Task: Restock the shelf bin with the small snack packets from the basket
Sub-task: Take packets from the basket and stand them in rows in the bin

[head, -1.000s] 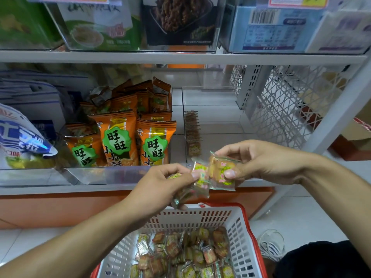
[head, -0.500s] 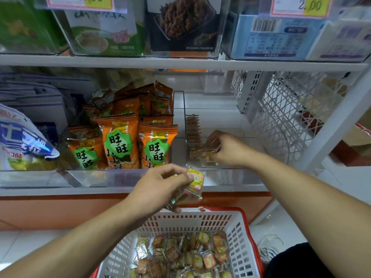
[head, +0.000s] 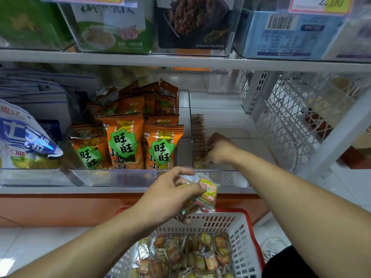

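A white basket with a red rim (head: 249, 223) sits low in front of me, holding several small snack packets (head: 192, 255). My left hand (head: 166, 199) hovers above it and grips a small bunch of packets (head: 206, 192). My right hand (head: 219, 149) reaches into the clear shelf bin (head: 220, 177). Its fingers curl down onto a packet (head: 198, 163) at the front of the row of packets (head: 197, 133) standing along the bin's left wall. The right part of the bin holds nothing.
Orange snack bags (head: 122, 141) fill the neighbouring clear bin on the left, with a blue and white bag (head: 24, 141) beyond. A white lattice panel (head: 291, 121) closes the shelf's right side. The upper shelf (head: 180, 59) hangs close overhead.
My right hand took one packet from the bunch in my left hand and carried it into the bin, to the front of the row. My left hand stayed over the basket.
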Demonstrator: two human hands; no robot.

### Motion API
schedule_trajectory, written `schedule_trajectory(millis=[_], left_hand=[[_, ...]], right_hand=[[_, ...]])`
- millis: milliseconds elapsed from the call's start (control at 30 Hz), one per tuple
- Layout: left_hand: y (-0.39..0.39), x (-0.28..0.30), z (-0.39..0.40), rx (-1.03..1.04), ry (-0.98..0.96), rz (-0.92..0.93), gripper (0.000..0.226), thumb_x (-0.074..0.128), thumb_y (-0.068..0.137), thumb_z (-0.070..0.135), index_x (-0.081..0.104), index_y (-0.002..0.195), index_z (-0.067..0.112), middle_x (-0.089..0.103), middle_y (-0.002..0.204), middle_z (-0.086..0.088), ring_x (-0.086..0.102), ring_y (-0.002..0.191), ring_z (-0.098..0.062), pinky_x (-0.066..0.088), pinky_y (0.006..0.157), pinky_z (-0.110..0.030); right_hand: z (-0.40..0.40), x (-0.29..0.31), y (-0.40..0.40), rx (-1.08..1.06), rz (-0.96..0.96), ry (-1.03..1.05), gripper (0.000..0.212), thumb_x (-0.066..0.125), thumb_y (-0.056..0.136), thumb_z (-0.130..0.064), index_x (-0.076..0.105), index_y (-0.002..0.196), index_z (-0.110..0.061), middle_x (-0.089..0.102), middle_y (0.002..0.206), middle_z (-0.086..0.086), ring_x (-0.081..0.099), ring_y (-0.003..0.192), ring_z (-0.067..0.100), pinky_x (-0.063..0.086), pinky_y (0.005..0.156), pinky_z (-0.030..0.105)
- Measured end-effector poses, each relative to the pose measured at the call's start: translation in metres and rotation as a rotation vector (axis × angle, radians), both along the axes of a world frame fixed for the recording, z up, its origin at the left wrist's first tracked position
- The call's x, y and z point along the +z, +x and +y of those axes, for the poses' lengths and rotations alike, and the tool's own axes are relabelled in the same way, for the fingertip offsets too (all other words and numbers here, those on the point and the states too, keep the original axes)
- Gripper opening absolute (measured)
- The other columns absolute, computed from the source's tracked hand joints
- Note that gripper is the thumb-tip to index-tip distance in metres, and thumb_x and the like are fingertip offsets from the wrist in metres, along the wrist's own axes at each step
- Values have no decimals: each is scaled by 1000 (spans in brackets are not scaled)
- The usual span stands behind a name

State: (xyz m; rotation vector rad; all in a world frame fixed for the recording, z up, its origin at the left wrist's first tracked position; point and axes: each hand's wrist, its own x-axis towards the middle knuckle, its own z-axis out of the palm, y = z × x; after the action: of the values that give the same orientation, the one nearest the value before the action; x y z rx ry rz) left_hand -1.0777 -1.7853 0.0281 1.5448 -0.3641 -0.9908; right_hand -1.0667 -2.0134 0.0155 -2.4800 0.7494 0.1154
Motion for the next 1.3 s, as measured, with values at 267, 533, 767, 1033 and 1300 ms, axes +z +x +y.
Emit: schedule_trajectory(millis=[267,533,767,1033,1300], left_hand=[[0,11,10,34,-125,-22,18,79,85,32,75,99,20,74,106,-14,78,87,-30,60,57,-35],[-2,14,12,94,-131,-21,56,73,72,61,71,112,23,78,101,-2,78,91,-25,62,64,-38],[-8,20,9,88,-48,220,54,46,98,63,70,119,18,80,103,-11,79,88,-24,65,61,-37],[0,22,14,82,-251,389,30,50,101,9,66,126,4,73,117,-25,73,106,-37,64,81,-48],[-3,13,17,109,-215,65,30,73,81,27,78,109,20,77,110,-6,75,89,-20,62,69,-33]], right_hand=[[19,63,-52,73,-264,207,39,80,74,-56,64,84,-23,67,66,-3,65,58,14,50,53,28],[54,78,-95,155,-138,840,36,78,81,-17,62,111,-5,63,70,5,62,66,16,61,62,32],[62,64,-96,12,-141,1107,28,72,87,0,66,114,-9,72,87,4,72,83,18,63,66,31],[46,71,-97,-46,-228,1165,29,64,91,4,65,116,-11,74,84,5,71,71,16,57,57,23],[35,81,-101,-16,-284,1094,33,77,70,-8,73,102,-10,73,89,9,63,71,12,47,65,21]])
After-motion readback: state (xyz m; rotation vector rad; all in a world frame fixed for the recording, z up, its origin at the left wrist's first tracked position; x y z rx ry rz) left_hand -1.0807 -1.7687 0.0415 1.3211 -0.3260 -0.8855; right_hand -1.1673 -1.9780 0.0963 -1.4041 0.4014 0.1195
